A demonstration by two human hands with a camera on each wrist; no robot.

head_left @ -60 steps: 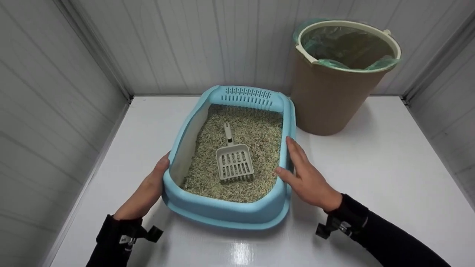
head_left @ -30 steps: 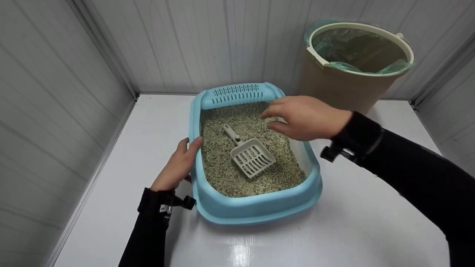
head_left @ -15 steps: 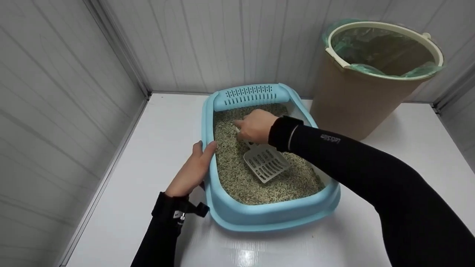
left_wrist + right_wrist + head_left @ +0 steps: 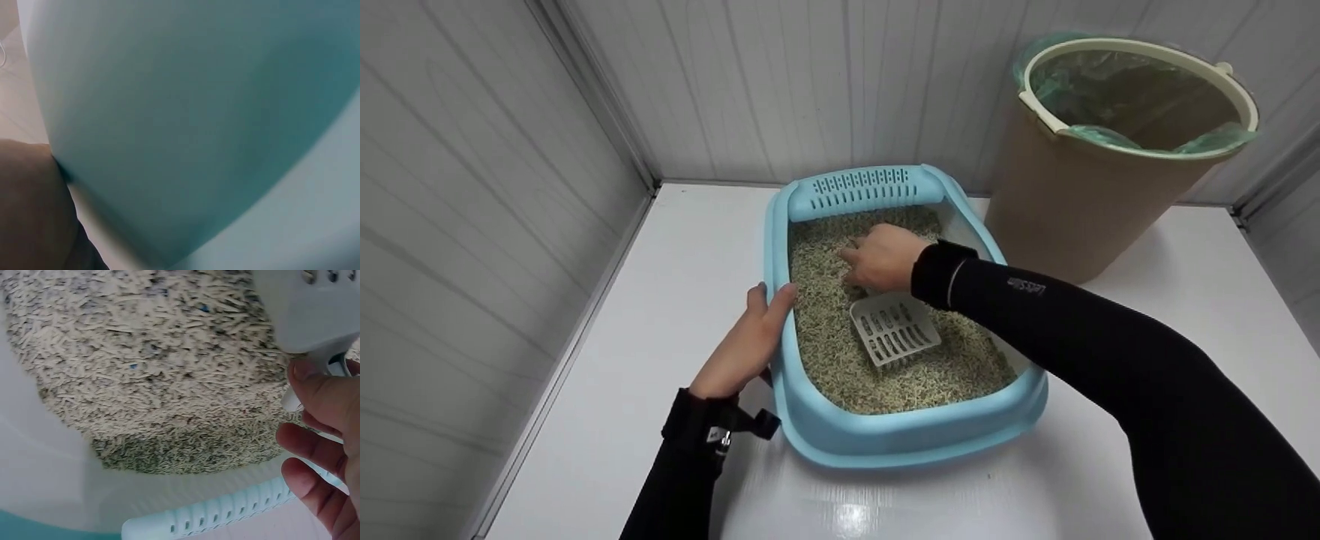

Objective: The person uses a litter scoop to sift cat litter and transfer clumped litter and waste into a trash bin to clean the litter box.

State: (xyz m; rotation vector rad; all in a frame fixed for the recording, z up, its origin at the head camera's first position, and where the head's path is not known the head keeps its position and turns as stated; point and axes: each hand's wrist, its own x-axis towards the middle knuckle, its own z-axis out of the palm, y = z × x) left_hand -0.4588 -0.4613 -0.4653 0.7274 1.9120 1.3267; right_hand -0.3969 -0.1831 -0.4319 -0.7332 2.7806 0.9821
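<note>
a tan bin (image 4: 1080, 202) lined with a green bag (image 4: 1102, 135) stands at the back right of the white table (image 4: 1110, 450), close to the far right corner of the blue litter tray (image 4: 900, 439). grey panelled walls close in on the left and behind. the tray is filled with pale litter pellets (image 4: 825, 330), and its slotted hood edge (image 4: 859, 191) runs across the far end.

the right hand (image 4: 885, 259) reaches in from the right, over the tray's right wall, its dark sleeve crossing above the rim. its fingers curl round the handle of the grey scoop (image 4: 894, 336); in the right wrist view the fingers (image 4: 320, 391) wrap the handle just behind the scoop's head. the left hand (image 4: 742, 341) lies against the tray's left wall, thumb hooked over the rim, fingers on the outside.

the scoop lies on the pellets in the middle of the tray. its long axis runs from far to near, slotted head towards the person and slightly right, handle towards the hood.
</note>
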